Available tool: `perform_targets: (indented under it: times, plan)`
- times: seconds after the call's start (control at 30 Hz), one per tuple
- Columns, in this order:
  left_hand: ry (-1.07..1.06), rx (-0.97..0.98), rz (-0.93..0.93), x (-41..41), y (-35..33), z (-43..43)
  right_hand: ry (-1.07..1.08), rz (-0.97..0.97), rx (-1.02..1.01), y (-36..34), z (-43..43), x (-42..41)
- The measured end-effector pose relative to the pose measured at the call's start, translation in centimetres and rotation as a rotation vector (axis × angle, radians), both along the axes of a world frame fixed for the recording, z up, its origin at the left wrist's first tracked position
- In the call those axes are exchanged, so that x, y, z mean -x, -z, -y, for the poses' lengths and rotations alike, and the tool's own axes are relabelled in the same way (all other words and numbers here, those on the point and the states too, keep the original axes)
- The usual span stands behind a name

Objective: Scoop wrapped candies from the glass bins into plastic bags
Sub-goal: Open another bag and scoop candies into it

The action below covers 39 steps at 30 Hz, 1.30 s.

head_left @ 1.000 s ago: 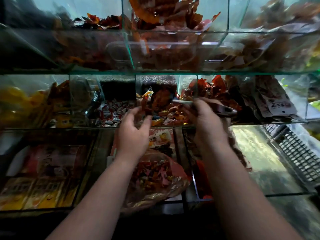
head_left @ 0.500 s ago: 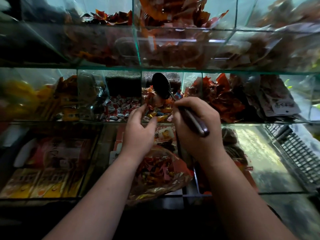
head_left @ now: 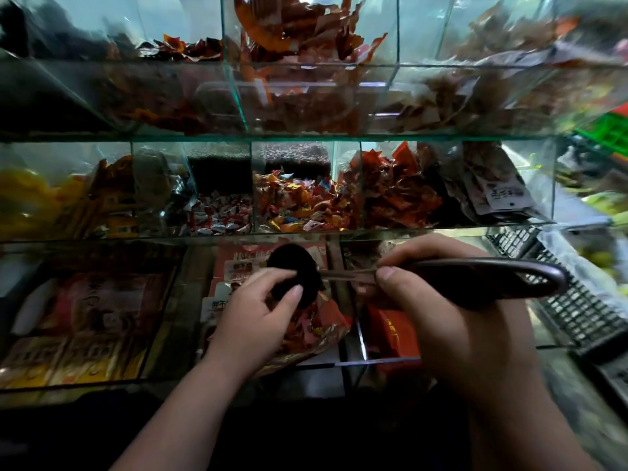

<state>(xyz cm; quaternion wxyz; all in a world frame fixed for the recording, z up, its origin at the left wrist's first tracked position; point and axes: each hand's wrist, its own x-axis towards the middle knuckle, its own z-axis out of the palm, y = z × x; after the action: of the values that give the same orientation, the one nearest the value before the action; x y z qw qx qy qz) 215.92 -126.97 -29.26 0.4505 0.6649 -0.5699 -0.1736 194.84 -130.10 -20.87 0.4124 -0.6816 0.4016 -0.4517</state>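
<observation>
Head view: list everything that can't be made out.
All in the head view:
- Scoop: bowl's contents too dark, left hand fingers in front.
- Plastic bag mouth: behind the left hand.
- Top bins: blurred, glass glare.
- Black grid item: cut by the right edge.

Dim, backlit from above, blurred warped edges
</observation>
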Motion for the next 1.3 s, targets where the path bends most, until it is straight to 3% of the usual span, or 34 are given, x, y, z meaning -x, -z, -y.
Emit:
perform_targets:
  times: [0.03,0.13,0.27,0.33,0.47,0.53,0.7,0.87,0.93,1.1,1.2,1.3]
  plan:
    - [-0.01,-0.011,0.001,-0.2,0.6,-0.9,-0.022,-0.005,-0.071,-0.2,0.0,0.2]
    - [-0.142,-0.031,-0.046,-0.8,2.3,-2.9,-0.104,-0.124,0.012,-1.0,-0.7,0.8]
    - [-0.378,0.109,0.293,-2.3,2.9,-4.0,-0.119,-0.335,-0.016,1.7,-0.1,-1.7]
    - [-0.424,0.01,0.341,-3.3,3.0,-4.1,-0.087,-0.364,-0.087,4.1,0.9,-3.1]
    - [-0.376,-0.176,0.148,-4.0,4.1,-4.1,-0.08,-0.39,-0.164,8.8,1.5,-4.9]
    - [-0.367,-0.146,0.123,-4.1,4.9,-4.1,-0.089,-0.418,-0.151,10.6,1.6,-5.5]
    - [-0.405,-0.083,0.083,-3.9,5.8,-3.8,-0.221,-0.613,0.103,11.9,1.6,-5.8]
    - [-0.371,-0.043,0.034,-3.0,6.3,-3.3,-0.389,-0.535,-0.094,11.2,2.1,-4.8]
    - [-0.377,-0.037,0.024,-2.9,6.5,-3.3,-0.38,-0.508,-0.1,11.1,2.1,-4.5]
    - [-0.39,-0.017,0.013,-3.0,6.6,-3.0,-0.278,-0.577,0.118,11.5,2.1,-4.0]
    - [-0.394,-0.015,-0.005,-2.8,6.8,-3.1,-0.209,-0.594,0.07,12.5,1.7,-5.1]
    - [-0.381,-0.018,0.016,-2.5,7.1,-3.1,-0.149,-0.523,-0.158,13.1,1.9,-6.2]
